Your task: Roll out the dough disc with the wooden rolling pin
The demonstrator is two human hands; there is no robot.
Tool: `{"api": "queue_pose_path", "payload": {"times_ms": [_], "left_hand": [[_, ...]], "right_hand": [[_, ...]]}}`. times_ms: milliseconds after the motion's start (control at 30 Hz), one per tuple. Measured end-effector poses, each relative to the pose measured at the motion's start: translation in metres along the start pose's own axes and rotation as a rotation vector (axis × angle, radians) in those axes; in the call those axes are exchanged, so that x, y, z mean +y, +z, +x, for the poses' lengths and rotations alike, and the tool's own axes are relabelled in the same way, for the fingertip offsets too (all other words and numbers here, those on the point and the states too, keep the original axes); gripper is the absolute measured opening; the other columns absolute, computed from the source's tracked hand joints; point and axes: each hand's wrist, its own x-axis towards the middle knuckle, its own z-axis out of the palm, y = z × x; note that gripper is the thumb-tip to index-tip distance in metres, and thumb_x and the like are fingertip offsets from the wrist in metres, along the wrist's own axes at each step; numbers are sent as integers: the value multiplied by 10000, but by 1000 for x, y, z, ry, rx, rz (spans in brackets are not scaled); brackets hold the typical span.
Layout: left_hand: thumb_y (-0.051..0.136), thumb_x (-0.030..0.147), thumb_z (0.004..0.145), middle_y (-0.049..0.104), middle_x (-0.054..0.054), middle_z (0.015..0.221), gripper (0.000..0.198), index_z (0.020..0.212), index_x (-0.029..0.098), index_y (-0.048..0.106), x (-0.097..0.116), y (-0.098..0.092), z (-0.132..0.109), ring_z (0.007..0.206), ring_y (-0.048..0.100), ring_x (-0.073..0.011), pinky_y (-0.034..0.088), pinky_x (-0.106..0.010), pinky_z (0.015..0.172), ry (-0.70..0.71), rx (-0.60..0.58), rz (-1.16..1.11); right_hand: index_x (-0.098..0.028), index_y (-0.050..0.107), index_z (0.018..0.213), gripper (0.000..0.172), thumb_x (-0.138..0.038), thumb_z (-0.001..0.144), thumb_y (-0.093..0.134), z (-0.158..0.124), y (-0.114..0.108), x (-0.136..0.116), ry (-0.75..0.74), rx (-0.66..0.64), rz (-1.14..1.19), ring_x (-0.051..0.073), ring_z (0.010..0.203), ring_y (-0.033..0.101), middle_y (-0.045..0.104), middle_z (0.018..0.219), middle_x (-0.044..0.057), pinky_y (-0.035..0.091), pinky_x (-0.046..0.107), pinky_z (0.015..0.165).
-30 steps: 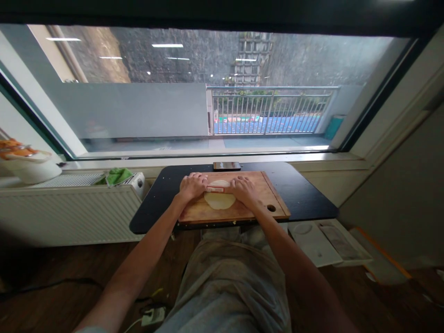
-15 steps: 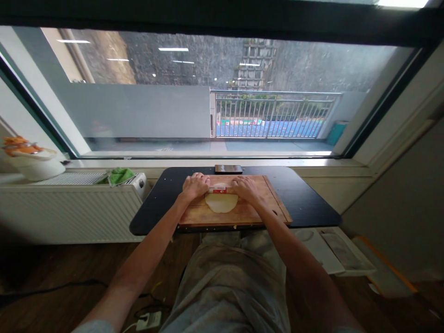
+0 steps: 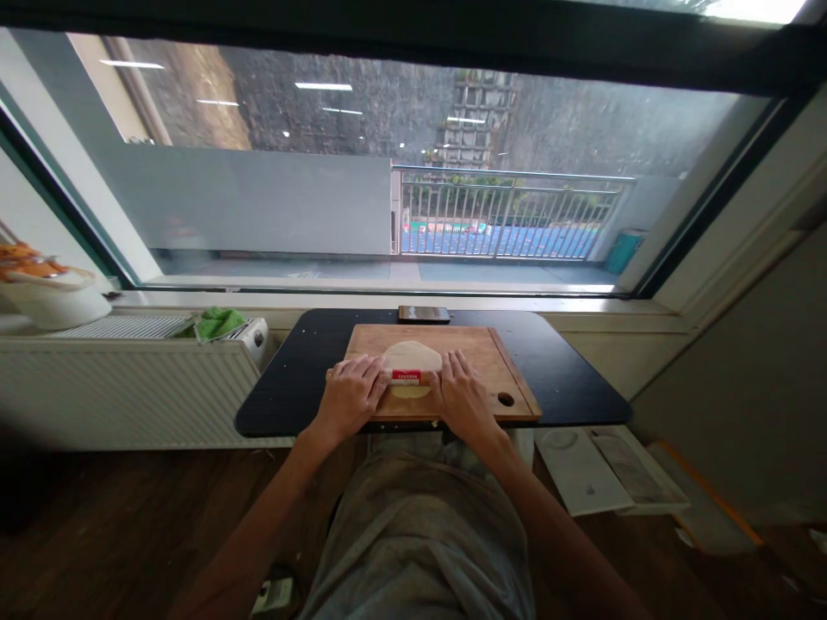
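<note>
A thin, roundish sheet of pale dough (image 3: 412, 354) lies on a wooden cutting board (image 3: 510, 366). Across its near part sits a wooden rolling pin (image 3: 406, 377) with a red and white label around its middle. My left hand (image 3: 349, 394) rests over the pin's left end, fingers pointing forward. Over the right end lies my right hand (image 3: 463, 393), fingers also forward and close together. Both palms press on the pin and cover its ends. Most of the dough shows beyond the pin, with a small strip on the near side.
The board lies on a black table (image 3: 575, 383) below a window. A phone-like dark slab (image 3: 423, 315) sits behind the board. To the left stands a white radiator (image 3: 129, 392) with a green cloth (image 3: 220, 323) and a white pot (image 3: 55, 301) on top.
Both hands have moved the rolling pin from the dough's far edge toward me, near the board's front. More dough now shows beyond the pin.
</note>
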Motion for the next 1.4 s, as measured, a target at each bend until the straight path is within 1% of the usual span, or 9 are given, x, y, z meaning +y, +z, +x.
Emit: {"api": "queue_pose_path", "payload": {"times_ms": [133, 233, 333, 500, 633, 733, 933, 1100, 1400], "left_hand": [[382, 454, 1176, 777, -116, 1416, 487, 1456, 245, 721, 0, 2, 6, 1330, 678, -312, 473, -517, 1161, 4, -36, 2], [388, 459, 1176, 779, -97, 1408, 462, 1431, 277, 728, 5, -1, 6, 1292, 675, -305, 468, -528, 1132, -21, -61, 10], [408, 468, 1171, 773, -98, 1391, 453, 1452, 294, 717, 12, -4, -3, 1274, 664, -307, 444, -543, 1142, -47, -47, 15], [425, 490, 1167, 768, -123, 1280, 458, 1461, 306, 724, 23, -5, -23, 1223, 647, -319, 424, -547, 1136, -70, 14, 57], [429, 495, 1169, 752, -122, 1285, 447, 1447, 319, 733, 25, -6, -32, 1218, 633, -318, 428, -531, 1113, -49, 31, 70], [436, 461, 1172, 747, -114, 1310, 432, 1470, 339, 723, 25, -6, -34, 1216, 628, -319, 431, -530, 1096, -41, 34, 71], [429, 442, 1179, 736, -122, 1391, 451, 1527, 326, 691, 25, -3, -36, 1272, 623, -317, 429, -522, 1134, -33, 64, 79], [463, 441, 1165, 715, -128, 1471, 497, 1621, 316, 615, 27, -4, -38, 1355, 603, -328, 413, -526, 1210, -29, 58, 89], [501, 452, 1144, 703, -128, 1487, 524, 1647, 333, 587, 31, -3, -41, 1349, 611, -344, 439, -548, 1177, -53, 54, 55]], "right_hand": [[-106, 659, 1521, 525, -398, 1199, 364, 11, 3, 0, 16, -36, 24, 317, 1543, 549, 652, 1607, 214, 400, 501, 1320], [-204, 739, 1365, 425, -379, 1203, 388, 14, 0, 2, -9, -52, 60, 276, 1460, 600, 723, 1517, 139, 413, 472, 1300], [-250, 764, 1244, 385, -367, 1201, 399, 4, -3, 0, 27, -44, 125, 271, 1432, 609, 755, 1457, 101, 413, 492, 1292], [-281, 712, 1431, 411, -361, 1180, 397, -27, -1, -13, 161, 7, 241, 317, 1557, 522, 707, 1561, 104, 331, 674, 1325], [-278, 679, 1516, 462, -361, 1167, 388, -45, 0, -20, 146, 70, 266, 328, 1562, 520, 685, 1589, 123, 261, 716, 1349], [-285, 676, 1542, 482, -346, 1166, 381, -48, -1, -18, 119, 53, 251, 324, 1570, 522, 695, 1579, 115, 268, 708, 1355], [-298, 648, 1591, 496, -311, 1173, 381, -41, 4, -17, 110, 36, 222, 327, 1684, 379, 634, 1663, 86, 261, 708, 1364], [-347, 702, 1524, 450, -325, 1179, 414, -25, 3, -13, 134, -30, 219, 315, 1700, 353, 638, 1665, 46, 228, 733, 1372], [-302, 771, 1387, 474, -377, 1209, 338, 20, -3, -10, 142, -152, 227, 307, 1715, 300, 664, 1633, 55, 169, 774, 1368]]}}
